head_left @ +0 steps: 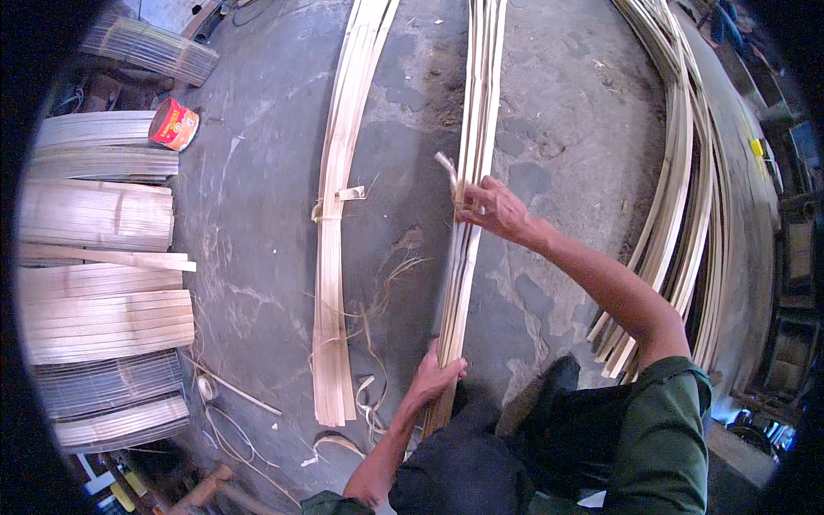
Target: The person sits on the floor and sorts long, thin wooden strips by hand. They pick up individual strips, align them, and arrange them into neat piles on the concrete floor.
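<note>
A narrow bundle of pale bamboo strips [457,296] runs lengthwise in front of me. Near its lower end my left hand [436,378] is closed around it, thumb laid across the strips. Farther up, my right hand [505,215] has its fingers bent at a thin binding strip [445,164] that goes round the bundle; the binding's loose end sticks up on the left. The right fingertips are slightly blurred. To the left lies a second, wider bamboo bundle [335,292], tied at its middle with a flat band [348,196].
Several stacked bundles of bamboo slats [103,215] line the left side, with a red tub [174,125] by them. Long loose strips [687,197] curve along the right. Thin shavings [367,395] and a coiled strip [232,433] lie on the concrete floor [266,172].
</note>
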`<state>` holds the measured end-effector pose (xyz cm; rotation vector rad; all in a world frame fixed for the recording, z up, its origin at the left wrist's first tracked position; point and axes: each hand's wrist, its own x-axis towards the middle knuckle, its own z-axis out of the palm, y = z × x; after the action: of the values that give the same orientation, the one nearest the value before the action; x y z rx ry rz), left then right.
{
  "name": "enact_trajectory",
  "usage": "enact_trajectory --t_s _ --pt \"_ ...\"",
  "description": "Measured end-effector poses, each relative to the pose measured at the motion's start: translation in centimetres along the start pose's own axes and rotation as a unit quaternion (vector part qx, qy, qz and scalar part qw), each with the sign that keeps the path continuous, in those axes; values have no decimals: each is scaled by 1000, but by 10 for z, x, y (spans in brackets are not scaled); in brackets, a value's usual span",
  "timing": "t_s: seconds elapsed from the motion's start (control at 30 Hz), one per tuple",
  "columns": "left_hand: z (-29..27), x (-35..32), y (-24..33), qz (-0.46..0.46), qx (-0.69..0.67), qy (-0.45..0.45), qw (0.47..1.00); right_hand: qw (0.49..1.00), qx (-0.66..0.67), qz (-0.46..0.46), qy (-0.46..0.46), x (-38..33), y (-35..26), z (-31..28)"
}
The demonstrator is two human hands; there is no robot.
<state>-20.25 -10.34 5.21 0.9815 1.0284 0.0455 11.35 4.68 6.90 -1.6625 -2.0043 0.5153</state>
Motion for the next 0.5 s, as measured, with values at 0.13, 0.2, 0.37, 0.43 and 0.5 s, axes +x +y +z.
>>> enact_trajectory --t_s 0.13,0.2,0.37,0.43,0.5 --pt "-7 2 -2 -10 -92 -49 995 992 74 62 -85 7 2 7" --pt "-17 3 -7 -26 -140 -95 985 980 157 74 -101 8 -3 3" --pt "-35 10 -23 -48 -185 -178 965 833 519 190 34 31 -40 -77" --pt "-33 3 -4 -67 -205 -184 959 805 559 113 160 58 -65 -106" --pt "-27 -16 19 -51 -275 -190 941 910 411 -25 36 73 -104 -114"
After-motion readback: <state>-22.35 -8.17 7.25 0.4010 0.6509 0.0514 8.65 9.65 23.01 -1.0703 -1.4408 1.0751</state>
